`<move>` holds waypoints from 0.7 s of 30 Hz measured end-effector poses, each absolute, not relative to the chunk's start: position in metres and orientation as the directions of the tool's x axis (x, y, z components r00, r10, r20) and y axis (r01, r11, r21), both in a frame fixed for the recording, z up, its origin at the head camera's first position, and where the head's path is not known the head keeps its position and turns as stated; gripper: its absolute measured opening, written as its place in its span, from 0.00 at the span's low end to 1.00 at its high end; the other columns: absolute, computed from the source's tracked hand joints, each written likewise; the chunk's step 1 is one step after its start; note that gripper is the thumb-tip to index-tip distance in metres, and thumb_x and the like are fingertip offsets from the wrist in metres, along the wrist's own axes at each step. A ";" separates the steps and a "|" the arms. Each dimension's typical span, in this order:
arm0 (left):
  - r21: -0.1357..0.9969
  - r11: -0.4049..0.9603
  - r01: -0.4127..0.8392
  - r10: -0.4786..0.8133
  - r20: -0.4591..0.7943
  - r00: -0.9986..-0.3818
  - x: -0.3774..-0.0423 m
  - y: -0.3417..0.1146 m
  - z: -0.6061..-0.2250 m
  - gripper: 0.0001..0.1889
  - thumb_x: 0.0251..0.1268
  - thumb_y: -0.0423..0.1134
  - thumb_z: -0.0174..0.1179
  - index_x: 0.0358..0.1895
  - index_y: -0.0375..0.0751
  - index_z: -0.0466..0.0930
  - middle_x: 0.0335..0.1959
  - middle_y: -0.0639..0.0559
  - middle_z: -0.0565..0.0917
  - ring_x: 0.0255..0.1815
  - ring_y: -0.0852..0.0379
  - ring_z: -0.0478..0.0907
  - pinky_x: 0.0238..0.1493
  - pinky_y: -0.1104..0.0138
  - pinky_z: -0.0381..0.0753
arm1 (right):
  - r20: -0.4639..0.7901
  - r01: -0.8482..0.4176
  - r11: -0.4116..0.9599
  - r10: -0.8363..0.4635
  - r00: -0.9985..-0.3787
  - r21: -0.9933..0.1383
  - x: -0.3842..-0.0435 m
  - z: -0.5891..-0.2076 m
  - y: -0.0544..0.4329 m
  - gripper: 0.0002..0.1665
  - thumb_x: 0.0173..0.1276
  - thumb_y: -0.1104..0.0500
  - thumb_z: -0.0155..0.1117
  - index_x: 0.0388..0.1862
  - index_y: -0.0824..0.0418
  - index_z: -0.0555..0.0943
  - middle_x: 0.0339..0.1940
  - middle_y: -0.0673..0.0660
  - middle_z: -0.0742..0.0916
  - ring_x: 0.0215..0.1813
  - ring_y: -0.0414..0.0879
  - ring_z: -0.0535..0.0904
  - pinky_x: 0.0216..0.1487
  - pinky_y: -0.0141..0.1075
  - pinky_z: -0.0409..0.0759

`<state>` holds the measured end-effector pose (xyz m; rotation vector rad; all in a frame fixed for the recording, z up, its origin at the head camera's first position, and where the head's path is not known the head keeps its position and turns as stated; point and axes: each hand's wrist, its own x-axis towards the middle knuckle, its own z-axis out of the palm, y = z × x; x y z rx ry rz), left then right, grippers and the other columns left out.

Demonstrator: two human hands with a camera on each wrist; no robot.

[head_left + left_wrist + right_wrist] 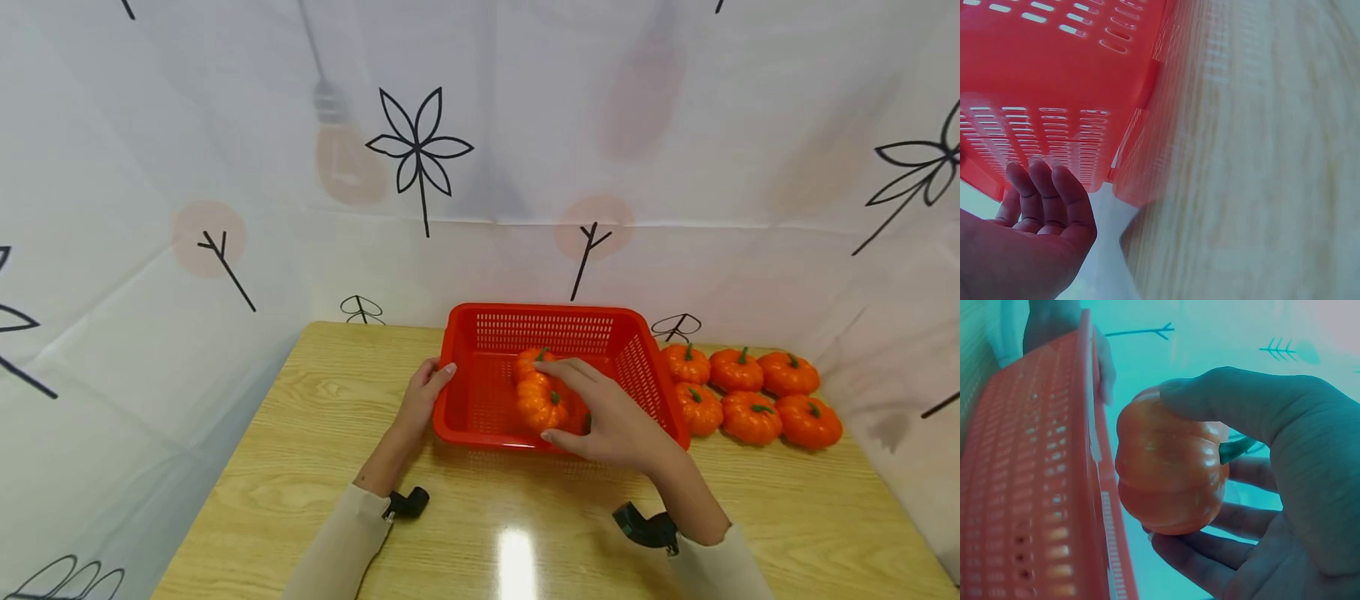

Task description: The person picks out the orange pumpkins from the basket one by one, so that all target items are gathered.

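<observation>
A red plastic basket [551,310] with slotted walls stands on the wooden table. My left hand [420,398] grips its left rim, thumb over the edge; in the left wrist view the fingers [1044,197] bend against the outer wall. Over the basket, my right hand [611,417] holds a small orange pumpkin [538,402] between thumb and fingers. The right wrist view shows this pumpkin [1169,462] tilted, its green stem toward the palm. Inside the basket lies another pumpkin [529,362], partly covered by the held one. More orange shows behind my right hand, mostly hidden.
Several orange pumpkins [752,417] sit in two rows on the table, right beside the basket. The wooden table [315,433] extends to the left and front. A white patterned cloth [495,167] hangs behind the table.
</observation>
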<state>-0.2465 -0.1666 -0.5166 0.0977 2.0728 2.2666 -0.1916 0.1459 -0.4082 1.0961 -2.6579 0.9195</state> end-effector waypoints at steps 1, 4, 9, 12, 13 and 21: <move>0.996 -0.089 -0.007 0.093 0.001 -0.996 -0.246 -0.167 -0.517 0.29 0.83 0.51 0.56 0.73 0.33 0.69 0.64 0.27 0.77 0.60 0.32 0.79 0.59 0.53 0.87 | 0.329 -0.670 0.554 -0.594 -0.734 -0.495 -0.190 -0.409 0.149 0.49 0.63 0.49 0.83 0.80 0.52 0.70 0.73 0.51 0.78 0.68 0.51 0.79 0.65 0.55 0.83; 0.996 -0.092 -0.004 0.094 0.005 -0.996 -0.246 -0.167 -0.517 0.29 0.83 0.52 0.56 0.73 0.33 0.69 0.63 0.28 0.77 0.60 0.32 0.80 0.58 0.54 0.87 | 0.331 -0.654 0.565 -0.572 -0.750 -0.504 -0.188 -0.410 0.158 0.49 0.63 0.50 0.83 0.80 0.50 0.70 0.74 0.50 0.78 0.70 0.51 0.78 0.65 0.56 0.82; 0.995 -0.099 -0.009 0.103 0.001 -0.995 -0.246 -0.167 -0.518 0.30 0.82 0.53 0.56 0.73 0.34 0.69 0.64 0.28 0.76 0.61 0.32 0.79 0.60 0.52 0.86 | 0.332 -0.633 0.586 -0.545 -0.770 -0.506 -0.187 -0.414 0.175 0.49 0.64 0.50 0.83 0.81 0.48 0.69 0.73 0.49 0.78 0.69 0.52 0.79 0.63 0.58 0.82; 0.995 -0.102 -0.020 0.104 -0.009 -0.995 -0.246 -0.167 -0.518 0.30 0.82 0.52 0.57 0.74 0.34 0.68 0.65 0.27 0.76 0.62 0.32 0.78 0.62 0.50 0.85 | 0.331 -0.619 0.606 -0.527 -0.783 -0.500 -0.185 -0.416 0.185 0.49 0.64 0.49 0.82 0.81 0.45 0.69 0.72 0.50 0.79 0.68 0.53 0.79 0.61 0.60 0.83; 0.995 -0.102 -0.021 0.104 -0.010 -0.995 -0.246 -0.167 -0.518 0.30 0.82 0.52 0.57 0.74 0.34 0.68 0.65 0.27 0.76 0.62 0.31 0.78 0.62 0.49 0.84 | 0.332 -0.617 0.609 -0.523 -0.785 -0.499 -0.184 -0.417 0.188 0.49 0.64 0.49 0.82 0.81 0.45 0.69 0.72 0.50 0.79 0.67 0.53 0.79 0.61 0.60 0.83; 0.994 -0.107 -0.021 0.095 -0.010 -0.995 -0.246 -0.165 -0.516 0.28 0.82 0.52 0.57 0.72 0.36 0.70 0.65 0.27 0.76 0.61 0.31 0.79 0.60 0.52 0.86 | 0.293 -0.571 0.634 -0.495 -0.818 -0.522 -0.174 -0.415 0.209 0.49 0.65 0.47 0.82 0.82 0.42 0.67 0.74 0.51 0.78 0.71 0.57 0.76 0.63 0.66 0.78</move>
